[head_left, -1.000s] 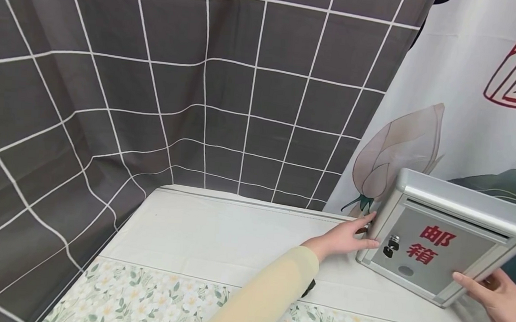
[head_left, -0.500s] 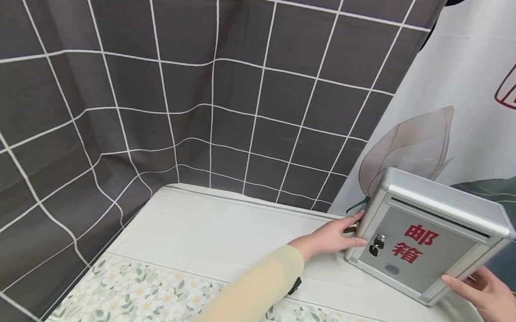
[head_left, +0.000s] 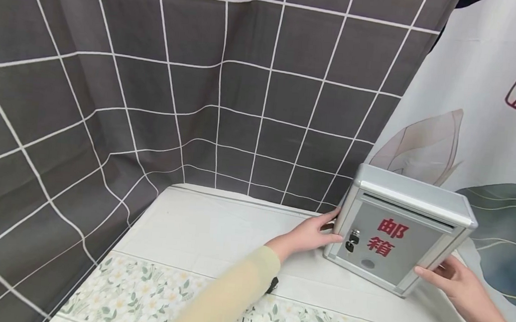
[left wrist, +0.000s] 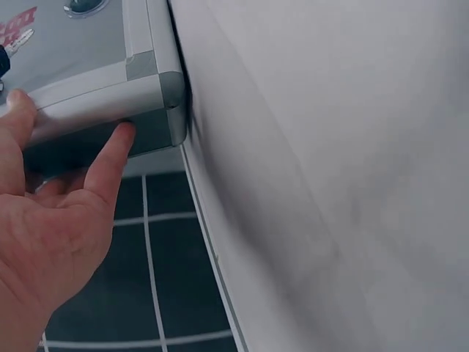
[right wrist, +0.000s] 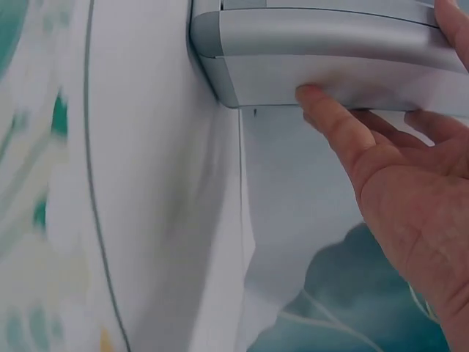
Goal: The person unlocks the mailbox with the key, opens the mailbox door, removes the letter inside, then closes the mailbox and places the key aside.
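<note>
A silver metal mailbox (head_left: 406, 253) with red characters and a slot near the top stands on the white tabletop at the right, close to the back edge. A key (head_left: 351, 243) hangs in its front lock. My left hand (head_left: 309, 233) holds the box's left side. In the left wrist view, that hand's thumb lies at the front edge of the mailbox (left wrist: 80, 51), its fingers against the side. My right hand (head_left: 462, 290) grips the opposite side, thumb on the front frame. In the right wrist view, fingertips press the side wall (right wrist: 271, 81); some fingers are partly hidden.
A dark gridded curtain (head_left: 240, 90) hangs behind and left of the table. At the right hangs a white cloth (head_left: 484, 77) with a lotus print. A floral strip (head_left: 141, 292) runs along the table's front. Something small and black (head_left: 273, 285) shows beside the left forearm.
The mailbox has moved left across the table with both hands on it. The head view has also shifted slightly left.
</note>
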The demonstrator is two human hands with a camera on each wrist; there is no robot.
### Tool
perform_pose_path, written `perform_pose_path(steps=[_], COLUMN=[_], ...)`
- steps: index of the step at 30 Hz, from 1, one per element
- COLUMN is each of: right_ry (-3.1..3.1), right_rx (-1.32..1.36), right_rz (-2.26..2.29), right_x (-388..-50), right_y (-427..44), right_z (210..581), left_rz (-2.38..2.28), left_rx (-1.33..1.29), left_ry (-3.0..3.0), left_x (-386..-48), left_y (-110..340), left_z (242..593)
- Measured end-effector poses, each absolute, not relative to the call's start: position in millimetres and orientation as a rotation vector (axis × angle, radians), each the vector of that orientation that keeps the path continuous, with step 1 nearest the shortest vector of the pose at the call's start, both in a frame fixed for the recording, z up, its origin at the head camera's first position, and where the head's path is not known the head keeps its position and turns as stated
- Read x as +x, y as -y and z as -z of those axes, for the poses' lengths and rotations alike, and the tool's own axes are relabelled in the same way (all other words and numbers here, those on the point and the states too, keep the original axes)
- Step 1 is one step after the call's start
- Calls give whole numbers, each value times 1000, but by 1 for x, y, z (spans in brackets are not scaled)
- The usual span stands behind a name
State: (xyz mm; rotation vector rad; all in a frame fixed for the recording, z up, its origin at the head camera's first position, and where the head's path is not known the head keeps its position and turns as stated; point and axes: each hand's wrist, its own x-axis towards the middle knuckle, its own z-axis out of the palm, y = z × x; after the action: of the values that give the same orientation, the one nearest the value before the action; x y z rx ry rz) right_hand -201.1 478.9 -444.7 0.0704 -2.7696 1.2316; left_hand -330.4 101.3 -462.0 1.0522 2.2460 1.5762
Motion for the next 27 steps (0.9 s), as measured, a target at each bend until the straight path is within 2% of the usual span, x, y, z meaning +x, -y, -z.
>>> perform_pose_path(steps=[27], right_ry=[2721], right_rx=[313], right_rz=[-1405], right_x=[-238], right_y=[-362], right_z=[441], left_rz=[-1714], left_rx=[881], left_ry=[-2355], left_x=[-316], left_y=[19], left_z=[462])
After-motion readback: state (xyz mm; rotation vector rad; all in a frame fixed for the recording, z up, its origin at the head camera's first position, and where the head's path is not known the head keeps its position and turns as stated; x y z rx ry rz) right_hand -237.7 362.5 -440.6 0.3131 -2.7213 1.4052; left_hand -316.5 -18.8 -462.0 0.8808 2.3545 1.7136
